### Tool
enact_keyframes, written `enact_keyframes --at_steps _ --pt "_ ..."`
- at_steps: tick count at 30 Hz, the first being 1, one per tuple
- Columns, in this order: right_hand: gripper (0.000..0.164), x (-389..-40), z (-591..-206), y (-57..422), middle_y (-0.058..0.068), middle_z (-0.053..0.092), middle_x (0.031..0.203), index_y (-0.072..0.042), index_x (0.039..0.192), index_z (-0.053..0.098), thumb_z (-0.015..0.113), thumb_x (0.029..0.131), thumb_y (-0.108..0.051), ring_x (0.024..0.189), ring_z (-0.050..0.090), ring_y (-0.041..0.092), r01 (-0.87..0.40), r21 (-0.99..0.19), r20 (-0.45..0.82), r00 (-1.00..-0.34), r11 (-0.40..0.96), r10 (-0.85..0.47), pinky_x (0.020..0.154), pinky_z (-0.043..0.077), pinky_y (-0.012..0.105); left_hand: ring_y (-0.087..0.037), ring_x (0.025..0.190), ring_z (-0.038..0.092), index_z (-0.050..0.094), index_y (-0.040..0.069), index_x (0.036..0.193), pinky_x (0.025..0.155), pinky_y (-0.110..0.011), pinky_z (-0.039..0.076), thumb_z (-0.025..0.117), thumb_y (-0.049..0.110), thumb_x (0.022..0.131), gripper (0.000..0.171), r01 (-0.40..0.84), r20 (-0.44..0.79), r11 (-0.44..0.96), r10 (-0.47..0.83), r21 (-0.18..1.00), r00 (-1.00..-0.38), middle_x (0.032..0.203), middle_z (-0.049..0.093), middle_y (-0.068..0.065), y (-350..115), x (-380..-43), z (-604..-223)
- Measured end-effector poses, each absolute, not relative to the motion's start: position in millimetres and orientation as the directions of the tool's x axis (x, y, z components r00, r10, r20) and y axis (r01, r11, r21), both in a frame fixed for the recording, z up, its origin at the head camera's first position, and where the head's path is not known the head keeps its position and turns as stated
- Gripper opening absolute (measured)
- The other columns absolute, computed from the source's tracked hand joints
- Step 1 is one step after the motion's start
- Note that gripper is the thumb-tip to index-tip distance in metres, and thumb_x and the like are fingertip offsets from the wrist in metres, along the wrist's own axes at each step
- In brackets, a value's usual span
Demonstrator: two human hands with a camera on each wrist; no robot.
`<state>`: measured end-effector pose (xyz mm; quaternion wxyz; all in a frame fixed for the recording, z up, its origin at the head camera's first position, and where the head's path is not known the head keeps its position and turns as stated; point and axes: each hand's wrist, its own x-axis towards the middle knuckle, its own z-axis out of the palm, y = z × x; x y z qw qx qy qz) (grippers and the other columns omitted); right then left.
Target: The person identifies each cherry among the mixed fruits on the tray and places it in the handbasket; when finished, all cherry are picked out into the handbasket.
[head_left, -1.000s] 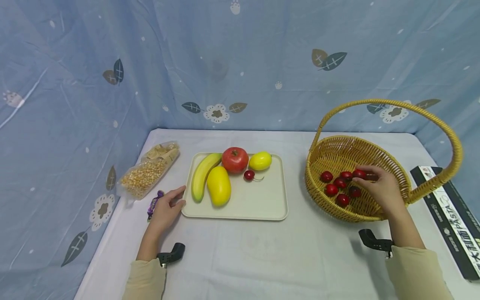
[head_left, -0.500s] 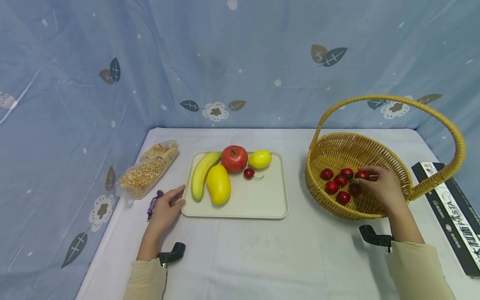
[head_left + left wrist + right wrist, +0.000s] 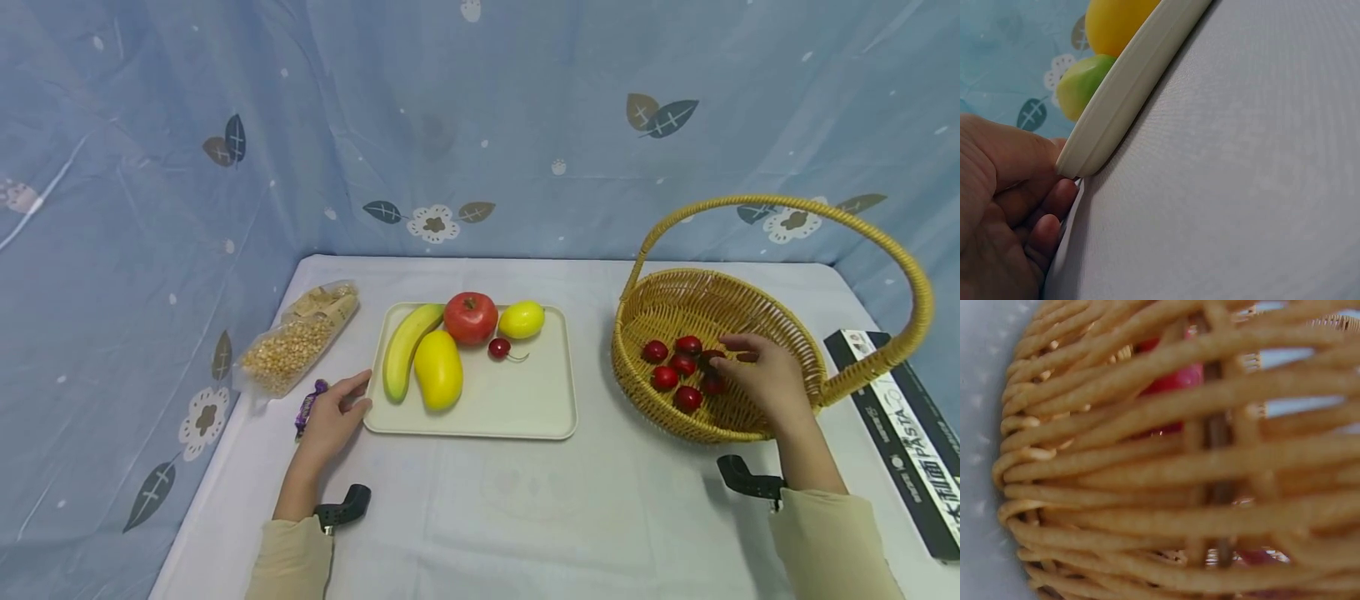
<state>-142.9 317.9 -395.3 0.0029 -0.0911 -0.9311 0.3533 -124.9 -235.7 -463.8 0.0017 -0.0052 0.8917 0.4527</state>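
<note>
My left hand (image 3: 335, 419) pinches the left edge of a cream tray (image 3: 517, 408); the left wrist view shows fingers above and below its corner (image 3: 1091, 147). On this tray lie a banana (image 3: 405, 354), a mango (image 3: 438, 372), a red pomegranate-like fruit (image 3: 470, 317), a lemon (image 3: 522, 320) and one stemmed cherry (image 3: 498, 348). My right hand (image 3: 765, 379) reaches into the wicker basket (image 3: 697, 292), thumb and forefinger apart beside several cherries (image 3: 687, 399). Wickerwork (image 3: 1147, 475) hides that hand in the right wrist view.
A bag of corn kernels (image 3: 288, 354) and a purple-wrapped candy (image 3: 309, 408) lie left of the tray. Right of the basket is a black pasta box (image 3: 900, 442). The basket handle (image 3: 787, 202) arches high above. A blue curtain (image 3: 480, 125) borders the table.
The cherry at my right fingertips has slipped from them down among the others, and the fingers have parted. My left hand and the tray keep their place.
</note>
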Motion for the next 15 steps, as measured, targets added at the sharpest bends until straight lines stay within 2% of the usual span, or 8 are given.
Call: enact_keyframes --at_steps 4,11,13,15 --pt "0.045 -140 -390 307 0.028 0.051 0.119 0.005 0.124 0.052 0.058 0.091 -0.025 0.109 0.045 0.043 0.107 -0.659 0.038 -0.984 0.745 0.174 0.075 0.042 0.045 -0.027 0.106 0.053 0.051 0.005 0.131 0.081 -0.027 0.044 0.058 0.002 0.087 0.044 -0.018 -0.014 0.597 -0.012 0.802 -1.000 0.117 0.058 -0.018 -235 -125 -464" --pt "0.039 -141 -372 262 0.021 0.054 0.116 0.001 0.121 0.056 0.064 0.087 -0.017 0.105 0.051 0.036 -0.048 -0.687 0.211 -0.968 0.725 0.135 0.065 0.039 0.011 -0.027 0.108 0.053 0.052 0.005 0.130 0.083 -0.032 0.044 0.059 0.003 0.087 0.044 -0.022 -0.021 0.584 -0.009 0.812 -1.000 0.119 0.058 -0.017 -235 -126 -465" --pt "0.038 -142 -368 245 0.019 0.055 0.114 -0.002 0.120 0.058 0.066 0.086 -0.014 0.102 0.052 0.033 -0.092 -0.697 0.251 -0.960 0.711 0.121 0.067 0.039 0.012 -0.027 0.109 0.053 0.051 0.005 0.131 0.084 -0.032 0.044 0.059 0.003 0.087 0.044 -0.027 -0.027 0.584 -0.009 0.811 -1.000 0.120 0.057 -0.017 -235 -126 -465" --pt "0.036 -145 -368 227 0.016 0.056 0.113 -0.003 0.118 0.059 0.067 0.084 -0.011 0.102 0.053 0.030 -0.139 -0.702 0.291 -0.951 0.698 0.103 0.072 0.043 0.021 -0.027 0.109 0.053 0.051 0.005 0.131 0.084 -0.032 0.044 0.059 0.004 0.087 0.045 -0.027 -0.027 0.587 -0.008 0.809 -1.000 0.120 0.057 -0.017 -235 -126 -464"
